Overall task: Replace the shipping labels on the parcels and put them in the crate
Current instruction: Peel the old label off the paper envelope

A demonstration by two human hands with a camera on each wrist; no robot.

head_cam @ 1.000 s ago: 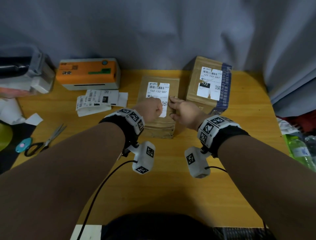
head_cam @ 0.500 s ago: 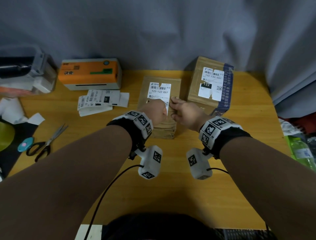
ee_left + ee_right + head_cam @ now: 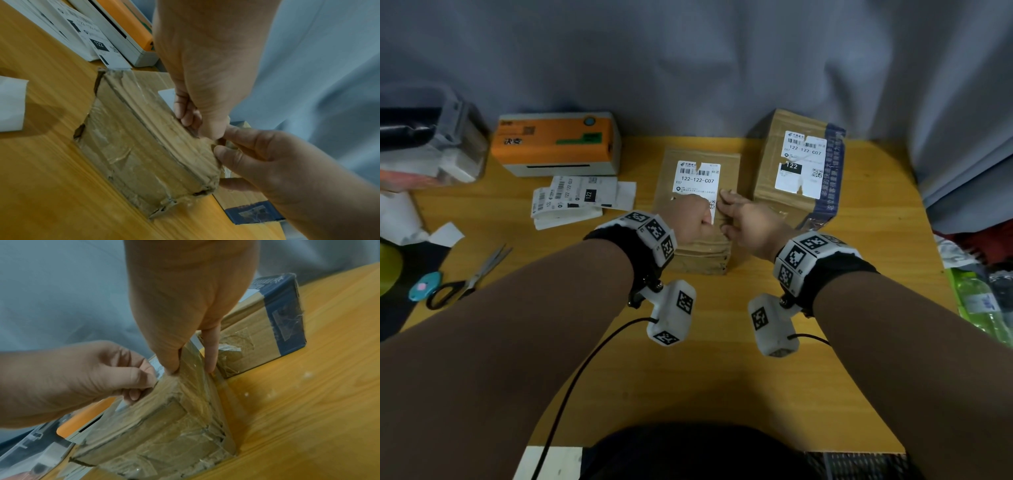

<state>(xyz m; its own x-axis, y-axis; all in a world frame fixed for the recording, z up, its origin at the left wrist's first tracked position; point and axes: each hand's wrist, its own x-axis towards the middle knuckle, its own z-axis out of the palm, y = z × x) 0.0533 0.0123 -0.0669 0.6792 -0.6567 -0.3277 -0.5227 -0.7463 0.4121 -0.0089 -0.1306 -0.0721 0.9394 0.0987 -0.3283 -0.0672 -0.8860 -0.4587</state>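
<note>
A flat brown taped parcel (image 3: 702,250) lies mid-table with a torn white label (image 3: 697,176) reading 122-122-C07. My left hand (image 3: 693,222) is curled over the label's lower part, and its fingertips (image 3: 133,394) pinch the label's near edge. My right hand (image 3: 743,219) grips the parcel's right edge, with the thumb (image 3: 170,366) on top and a finger (image 3: 209,356) down the side. Just to the right stands a taller parcel (image 3: 767,192) with blue tape, and its own label (image 3: 803,164) is intact. The left hand hides the label's lower half.
An orange and white label printer (image 3: 558,142) sits at the back left, with loose printed labels (image 3: 575,197) in front of it. Scissors (image 3: 469,281) lie at the left edge beside a grey plastic bin (image 3: 431,144). A green bottle (image 3: 979,301) lies off the table's right side.
Both hands stay on the flat parcel. My left hand has shifted slightly right over the label's lower part. The parcels have not moved.
</note>
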